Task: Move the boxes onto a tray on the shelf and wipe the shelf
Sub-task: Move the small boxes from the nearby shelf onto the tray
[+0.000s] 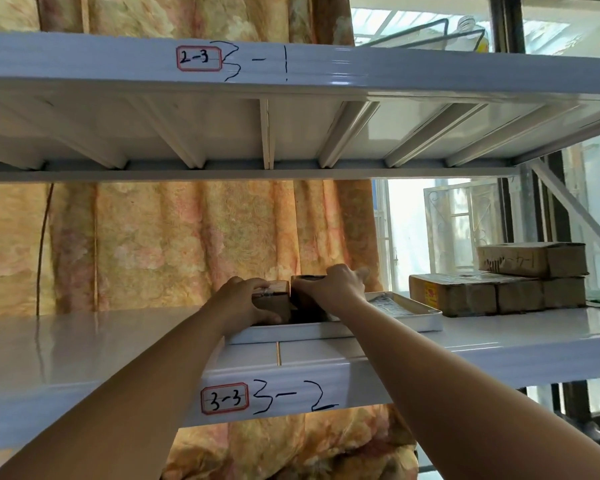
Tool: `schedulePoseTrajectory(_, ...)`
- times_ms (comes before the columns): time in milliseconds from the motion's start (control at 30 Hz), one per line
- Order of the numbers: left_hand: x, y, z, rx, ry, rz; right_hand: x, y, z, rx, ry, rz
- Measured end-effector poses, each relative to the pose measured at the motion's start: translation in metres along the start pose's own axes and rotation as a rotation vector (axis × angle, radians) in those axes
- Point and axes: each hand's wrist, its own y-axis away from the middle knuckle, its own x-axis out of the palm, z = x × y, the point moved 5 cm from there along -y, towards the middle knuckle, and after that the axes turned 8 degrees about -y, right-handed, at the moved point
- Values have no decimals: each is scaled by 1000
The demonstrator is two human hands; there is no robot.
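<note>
left grip: fingers curled round the tan box, thumb on its near face.
right grip: clamped over the top of the dark box.
boxes: side by side at the tray's left end, small faces toward me; I cannot tell their long axis.
tray: on the shelf, long axis along its front edge.

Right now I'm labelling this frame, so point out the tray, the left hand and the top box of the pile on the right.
tray (291, 331): head view, front wall.
left hand (246, 301): head view, back of the hand.
top box (530, 260): head view, front face.
</note>
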Motion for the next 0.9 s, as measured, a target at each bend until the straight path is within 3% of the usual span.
schedulePoseTrajectory(433, 0, 6, 2, -32, 76, -150, 14, -19, -8, -8, 52, 171)
schedulePoseTrajectory(900, 2, 6, 7, -15, 156, -114, 11, -21, -11, -64, 12, 134)
